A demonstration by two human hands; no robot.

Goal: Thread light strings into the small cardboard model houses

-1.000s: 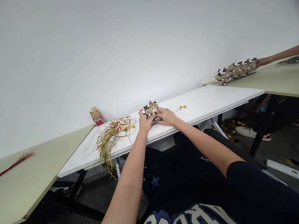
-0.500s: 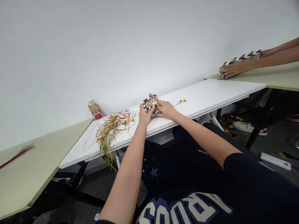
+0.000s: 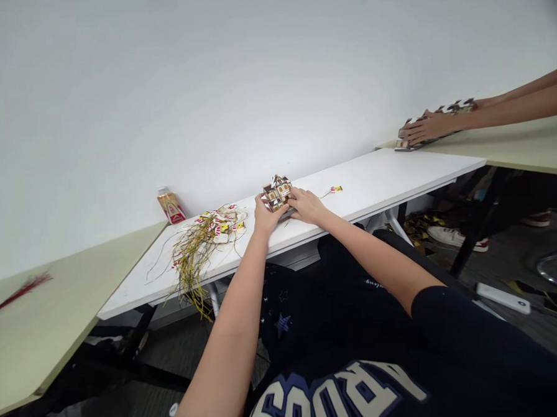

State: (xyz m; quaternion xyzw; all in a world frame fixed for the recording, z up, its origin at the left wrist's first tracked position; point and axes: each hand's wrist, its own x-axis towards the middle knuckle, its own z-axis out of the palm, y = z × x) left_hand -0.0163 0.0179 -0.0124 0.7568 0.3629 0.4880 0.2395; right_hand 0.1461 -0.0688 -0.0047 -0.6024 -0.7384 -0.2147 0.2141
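Between my hands, near the front edge of the white table (image 3: 374, 178), stands a small model house (image 3: 278, 191) with brown, cream and white walls and roofs. My left hand (image 3: 268, 217) is closed around its left side, thumb across the front. From the right, my right hand (image 3: 308, 205) grips the house's front corner with bent fingers. Fingertips behind the house are hidden. Left of my hands lies a bundle of yellow and dark wires (image 3: 193, 256) with several small red, white and yellow tags (image 3: 221, 229). One wired tag (image 3: 336, 189) lies to the right.
A gold and red carton (image 3: 171, 206) stands by the wall. Red wires (image 3: 19, 293) lie on the left cream table (image 3: 69, 306). At the right, another person's hand (image 3: 426, 128) holds a row of similar model houses (image 3: 455, 106). A white power strip (image 3: 502, 298) is on the floor.
The view has shifted slightly, moving everything a little left. My hands still hold the house. At the right, the other person's row of houses has moved slightly along the table.
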